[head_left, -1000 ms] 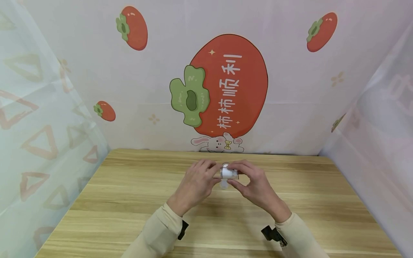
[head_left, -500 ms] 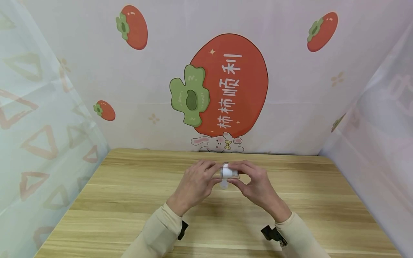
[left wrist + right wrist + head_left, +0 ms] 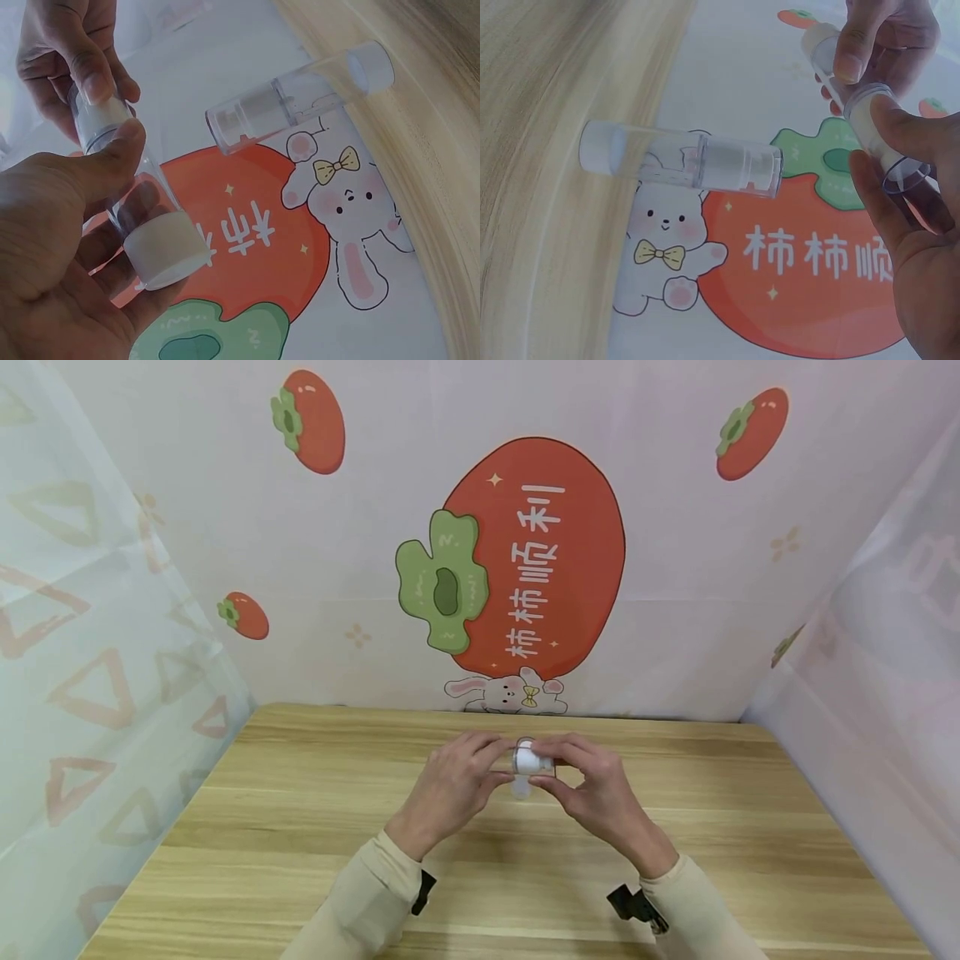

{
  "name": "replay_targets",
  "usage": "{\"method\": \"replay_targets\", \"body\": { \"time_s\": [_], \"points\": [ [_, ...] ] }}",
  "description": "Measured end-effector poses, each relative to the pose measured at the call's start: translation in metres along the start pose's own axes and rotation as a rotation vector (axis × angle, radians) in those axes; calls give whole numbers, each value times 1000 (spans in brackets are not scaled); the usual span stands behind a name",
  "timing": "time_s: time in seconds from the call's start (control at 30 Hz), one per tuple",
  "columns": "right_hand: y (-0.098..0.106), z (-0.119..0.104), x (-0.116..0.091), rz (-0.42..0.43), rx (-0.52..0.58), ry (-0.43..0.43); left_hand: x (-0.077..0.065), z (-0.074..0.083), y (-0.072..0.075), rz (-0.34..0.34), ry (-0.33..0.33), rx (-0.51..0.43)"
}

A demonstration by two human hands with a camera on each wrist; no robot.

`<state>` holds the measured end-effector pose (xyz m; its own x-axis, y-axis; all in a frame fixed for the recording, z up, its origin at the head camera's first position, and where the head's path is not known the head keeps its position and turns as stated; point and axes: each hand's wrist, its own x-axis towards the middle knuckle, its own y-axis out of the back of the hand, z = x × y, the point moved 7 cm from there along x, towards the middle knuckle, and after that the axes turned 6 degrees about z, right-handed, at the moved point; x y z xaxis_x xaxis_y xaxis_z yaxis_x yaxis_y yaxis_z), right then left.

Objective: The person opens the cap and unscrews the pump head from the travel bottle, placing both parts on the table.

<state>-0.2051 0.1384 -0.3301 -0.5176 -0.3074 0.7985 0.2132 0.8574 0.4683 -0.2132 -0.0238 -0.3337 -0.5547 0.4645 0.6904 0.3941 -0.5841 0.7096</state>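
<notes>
Between my hands a clear pump bottle (image 3: 166,251) with a white base and a white pump section lies sideways above the table. My left hand (image 3: 450,781) grips its transparent body, thumb on one side and fingers round the other. At the pump end, my right hand (image 3: 596,785) pinches the clear cap (image 3: 907,174) over the white pump between thumb and fingers. Just beyond the hands stands a second, similar pump bottle (image 3: 667,159), upright on its white base. In the head view the held bottle and fingers hide most of it.
The wooden table (image 3: 315,827) runs up to a pale back cloth (image 3: 660,635) printed with persimmons and a rabbit. Hanging cloths close off the left and right sides. A black wrist camera mount (image 3: 636,907) sits by the right sleeve.
Both hands and the held bottle stay almost in place. My right fingertips have shifted slightly on the pump end, and more of the white section shows.
</notes>
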Motion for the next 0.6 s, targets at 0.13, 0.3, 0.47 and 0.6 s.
{"method": "replay_targets", "body": {
  "time_s": [0.13, 0.3, 0.47, 0.6],
  "points": [
    [0, 0, 0, -17, 0, 0, 0, 0, -1, -9, -6, 0],
    [0, -2, 0, -36, -3, 3, -1, 1, -1, -1, -27, 7],
    [0, -2, 0, -38, 3, 0, -2, 2, 0, 16, -53, 18],
    [0, -3, -1, -39, 11, -3, -3, 2, 0, 25, -64, 14]
  ]
}}
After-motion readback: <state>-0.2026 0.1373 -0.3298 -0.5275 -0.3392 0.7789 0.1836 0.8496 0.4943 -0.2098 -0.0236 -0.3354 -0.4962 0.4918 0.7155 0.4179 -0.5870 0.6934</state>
